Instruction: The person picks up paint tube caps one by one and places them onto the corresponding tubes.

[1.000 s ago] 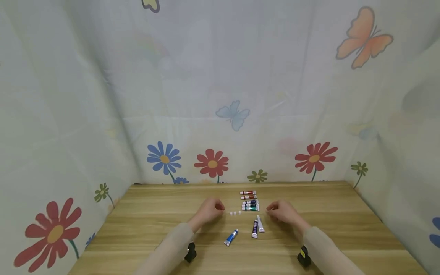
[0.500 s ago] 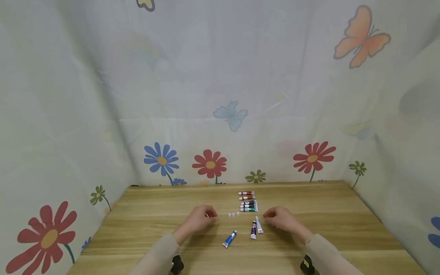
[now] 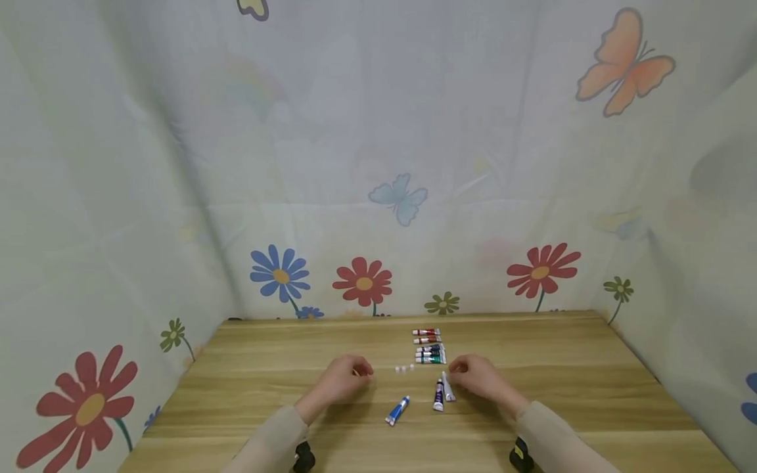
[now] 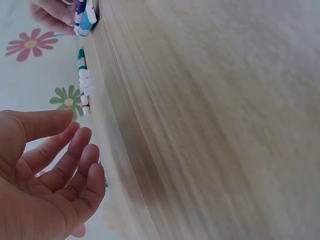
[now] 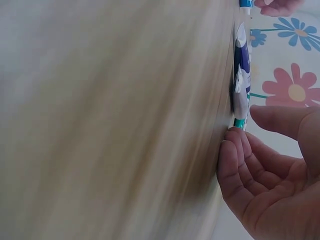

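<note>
My right hand [image 3: 480, 376] is beside the cap end of a white paint tube [image 3: 447, 387], thumb and fingertips apart. In the right wrist view, that white tube [image 5: 241, 95] lies just beyond the gap between thumb and fingers; whether they touch it is unclear. A purple paint tube [image 3: 438, 395] lies against it on the left. My left hand [image 3: 343, 378] hovers low over the table with loosely bent fingers and holds nothing. To its right are several small white pieces [image 3: 405, 368], perhaps caps. A blue paint tube [image 3: 397, 411] lies at an angle nearer to me.
Behind the hands lie a red tube [image 3: 426, 332], an orange-brown tube [image 3: 427, 340], dark blue tubes [image 3: 430, 348] and a green tube [image 3: 430, 359], stacked in a row on the wooden table [image 3: 266, 368]. A flower-printed curtain [image 3: 319, 217] encloses the table's back and sides.
My left hand has drawn back to the left, away from the small white pieces. My right hand has shifted left and slightly nearer, up to the white tube. The tubes lie as before.
</note>
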`<move>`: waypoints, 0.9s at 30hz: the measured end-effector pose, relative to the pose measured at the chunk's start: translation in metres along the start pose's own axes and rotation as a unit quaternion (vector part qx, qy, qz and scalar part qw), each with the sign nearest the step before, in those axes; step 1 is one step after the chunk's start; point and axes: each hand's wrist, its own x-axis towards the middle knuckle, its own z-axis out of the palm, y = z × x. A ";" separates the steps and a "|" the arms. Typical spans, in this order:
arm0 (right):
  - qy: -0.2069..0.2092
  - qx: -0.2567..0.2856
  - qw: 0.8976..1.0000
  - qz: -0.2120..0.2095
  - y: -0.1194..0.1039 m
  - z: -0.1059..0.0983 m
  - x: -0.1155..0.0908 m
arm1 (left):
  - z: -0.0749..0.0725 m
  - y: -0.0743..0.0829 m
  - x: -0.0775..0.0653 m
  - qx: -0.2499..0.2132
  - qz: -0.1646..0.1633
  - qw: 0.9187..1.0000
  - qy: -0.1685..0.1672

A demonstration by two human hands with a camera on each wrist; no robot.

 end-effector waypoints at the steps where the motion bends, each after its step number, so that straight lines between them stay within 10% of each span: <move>1: 0.005 -0.005 1.000 0.000 -0.001 0.001 0.001 | 0.000 0.000 0.000 0.000 -0.001 1.000 0.000; 27: 0.011 -0.066 0.996 -0.057 -0.019 0.011 0.003 | 0.002 -0.003 0.001 0.014 0.015 1.000 0.006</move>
